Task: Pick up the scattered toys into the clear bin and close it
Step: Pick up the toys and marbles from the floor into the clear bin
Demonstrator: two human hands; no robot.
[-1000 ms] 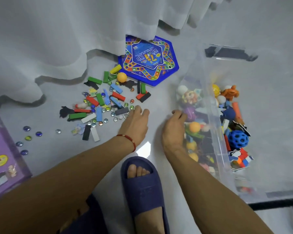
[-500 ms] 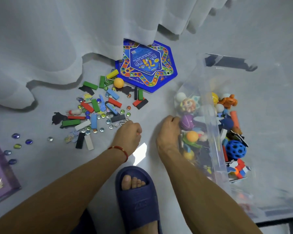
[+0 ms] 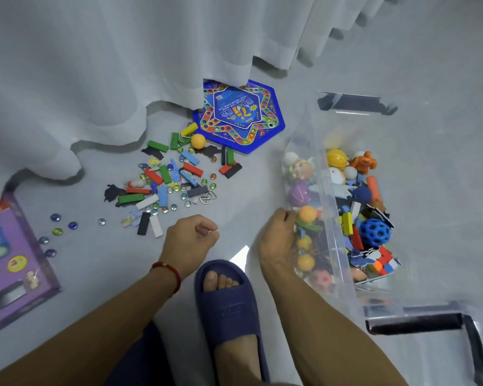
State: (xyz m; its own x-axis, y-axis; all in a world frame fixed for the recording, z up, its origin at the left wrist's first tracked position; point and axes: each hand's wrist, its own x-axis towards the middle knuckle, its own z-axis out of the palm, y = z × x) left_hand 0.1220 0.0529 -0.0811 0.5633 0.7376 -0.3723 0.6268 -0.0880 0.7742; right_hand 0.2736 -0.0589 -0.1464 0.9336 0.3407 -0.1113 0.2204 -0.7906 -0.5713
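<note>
The clear bin (image 3: 329, 174) stands open on the floor at right, holding balls, blocks and figures. My right hand (image 3: 276, 240) lies against the outside of its left wall, fingertips touching the plastic. Coloured blocks, glass marbles and paper cut-outs (image 3: 173, 179) are scattered on the floor left of centre, with an orange ball (image 3: 198, 140), a die and a metal ring (image 3: 207, 197) among them. Just in front of that pile, my left hand (image 3: 191, 238) is curled into a fist, with nothing visible inside it. Loose marbles (image 3: 56, 227) lie further left.
A blue hexagonal game board (image 3: 240, 118) lies partly under the white curtain (image 3: 123, 65). A purple toy box (image 3: 11, 263) sits at the left edge. My foot in a blue slipper (image 3: 229, 302) is between my arms. A black handle (image 3: 418, 324) sits near the bin's front.
My left hand has pulled back from the pile's edge and curled from flat into a fist. My right hand has slid back along the bin's wall toward me.
</note>
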